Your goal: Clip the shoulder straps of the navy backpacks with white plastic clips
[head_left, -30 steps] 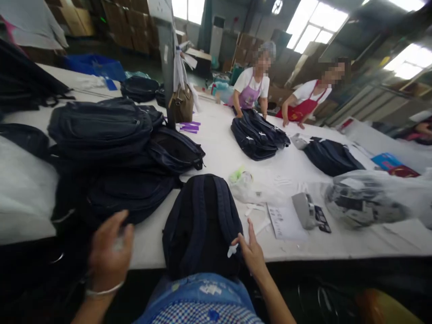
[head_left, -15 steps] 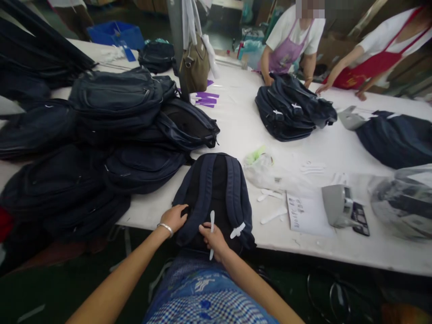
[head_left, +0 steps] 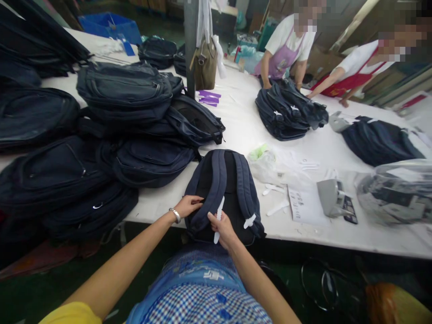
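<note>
A dark navy backpack [head_left: 232, 180] lies at the table's front edge, its back panel and two padded shoulder straps facing up. My left hand [head_left: 188, 206], with a silver bracelet at the wrist, has its fingers closed at the outer edge of the left shoulder strap [head_left: 216, 182]. Between the thumb and fingers of my right hand [head_left: 223, 228] is a white plastic strip [head_left: 219, 209], held upright over the lower back panel beside that strap. Another white strip with a toothed edge [head_left: 249, 221] sits around the lower end of the right strap.
Dark backpacks [head_left: 124, 94] are piled at left. On the table [head_left: 236, 121] at right lie loose white strips [head_left: 277, 208], a handwritten paper [head_left: 305, 204], a grey device [head_left: 332, 198] and a clear plastic bag [head_left: 391, 193]. Two people in aprons stand across, near more backpacks [head_left: 290, 110].
My view has shifted slightly, so the backpack sits further right. The white strip has tilted to the right in my right hand. My left hand's fingers have come further over toward the left strap.
</note>
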Tool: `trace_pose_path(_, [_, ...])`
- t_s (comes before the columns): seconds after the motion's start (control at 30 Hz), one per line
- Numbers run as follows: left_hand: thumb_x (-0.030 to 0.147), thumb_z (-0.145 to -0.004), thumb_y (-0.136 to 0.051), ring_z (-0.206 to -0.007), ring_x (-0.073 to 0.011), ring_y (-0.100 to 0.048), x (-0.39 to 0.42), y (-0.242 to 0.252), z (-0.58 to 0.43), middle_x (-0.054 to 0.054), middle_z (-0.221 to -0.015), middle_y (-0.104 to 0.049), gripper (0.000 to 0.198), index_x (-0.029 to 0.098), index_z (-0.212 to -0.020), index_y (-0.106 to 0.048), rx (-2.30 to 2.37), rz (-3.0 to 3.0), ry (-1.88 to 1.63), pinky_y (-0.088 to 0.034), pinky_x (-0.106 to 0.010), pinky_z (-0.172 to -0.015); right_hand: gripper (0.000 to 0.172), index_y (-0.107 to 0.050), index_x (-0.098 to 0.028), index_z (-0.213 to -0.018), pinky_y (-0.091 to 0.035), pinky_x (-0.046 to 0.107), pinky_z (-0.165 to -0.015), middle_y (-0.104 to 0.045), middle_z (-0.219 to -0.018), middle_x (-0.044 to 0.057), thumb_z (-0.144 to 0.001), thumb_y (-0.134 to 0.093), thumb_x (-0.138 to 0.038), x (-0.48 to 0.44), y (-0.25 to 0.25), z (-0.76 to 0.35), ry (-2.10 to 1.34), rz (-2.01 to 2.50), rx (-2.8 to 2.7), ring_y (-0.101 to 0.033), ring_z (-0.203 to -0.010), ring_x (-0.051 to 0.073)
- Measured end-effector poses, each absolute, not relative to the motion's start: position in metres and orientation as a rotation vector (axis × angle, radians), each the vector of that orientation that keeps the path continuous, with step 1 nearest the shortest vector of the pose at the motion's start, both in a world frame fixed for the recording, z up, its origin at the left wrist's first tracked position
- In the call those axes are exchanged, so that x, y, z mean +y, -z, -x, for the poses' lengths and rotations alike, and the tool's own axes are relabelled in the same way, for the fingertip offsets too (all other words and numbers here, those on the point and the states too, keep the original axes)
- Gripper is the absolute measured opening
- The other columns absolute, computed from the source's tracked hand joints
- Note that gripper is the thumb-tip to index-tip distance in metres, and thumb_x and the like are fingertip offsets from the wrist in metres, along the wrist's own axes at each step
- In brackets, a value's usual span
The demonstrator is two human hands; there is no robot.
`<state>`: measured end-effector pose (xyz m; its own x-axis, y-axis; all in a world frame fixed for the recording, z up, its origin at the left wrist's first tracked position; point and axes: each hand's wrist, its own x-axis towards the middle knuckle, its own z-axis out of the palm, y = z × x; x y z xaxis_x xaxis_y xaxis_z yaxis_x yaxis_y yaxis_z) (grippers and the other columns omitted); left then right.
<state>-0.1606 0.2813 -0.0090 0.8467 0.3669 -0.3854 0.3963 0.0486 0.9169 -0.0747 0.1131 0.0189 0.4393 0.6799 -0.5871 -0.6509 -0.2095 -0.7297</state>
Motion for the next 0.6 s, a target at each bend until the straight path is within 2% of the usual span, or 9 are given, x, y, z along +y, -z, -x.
trace_pose_path(0.2, [0.032,-0.072,-0.063,-0.109,-0.0234,-0.06,0.283,0.02,0.169,-0.012,-0.121,-0.063,0.051,0.012,-0.118,-0.057,0.496,-1.422,-0.022,-0.043,-0.04,-0.099,0.038,-0.042,-0.019,-0.075,-0.015,0.016,-0.039,-0.029,-0.057,-0.011,-0.068,-0.073,-0.04,0.127,-0.018,0.079,-1.206,1.256,-0.027,-0.022,-0.043,0.002])
trace_pose_path(0.4, [0.023,-0.074,-0.059,-0.11,-0.0232,-0.059,0.277,0.019,0.167,-0.012,-0.121,-0.063,0.047,0.013,-0.12,-0.057,0.476,-1.708,-0.091,-0.043,-0.039,-0.099,0.03,-0.047,-0.018,-0.078,-0.016,0.012,-0.037,-0.028,-0.057,-0.011,-0.072,-0.073,-0.031,0.119,-0.013,0.072,-1.356,1.065,0.066,-0.015,-0.043,0.001])
trace_pose_path(0.5, [0.025,-0.077,-0.057,-0.115,-0.0234,-0.055,0.278,0.012,0.169,-0.009,-0.126,-0.06,0.048,0.018,-0.124,-0.054,0.437,-1.904,-0.107,-0.04,-0.037,-0.101,0.024,-0.053,-0.018,-0.084,-0.02,0.011,-0.036,-0.037,-0.06,-0.009,-0.074,-0.072,-0.027,0.113,-0.014,0.068,-1.343,1.005,0.139,-0.016,-0.042,0.001])
trace_pose_path(0.6, [0.032,-0.077,-0.059,-0.113,-0.0242,-0.056,0.278,0.005,0.171,-0.008,-0.124,-0.06,0.052,0.023,-0.128,-0.05,0.398,-2.021,-0.093,-0.041,-0.036,-0.099,0.029,-0.057,-0.021,-0.096,-0.023,0.011,-0.034,-0.051,-0.073,-0.006,-0.072,-0.072,-0.027,0.107,-0.017,0.064,-1.297,1.003,0.186,-0.019,-0.041,0.0])
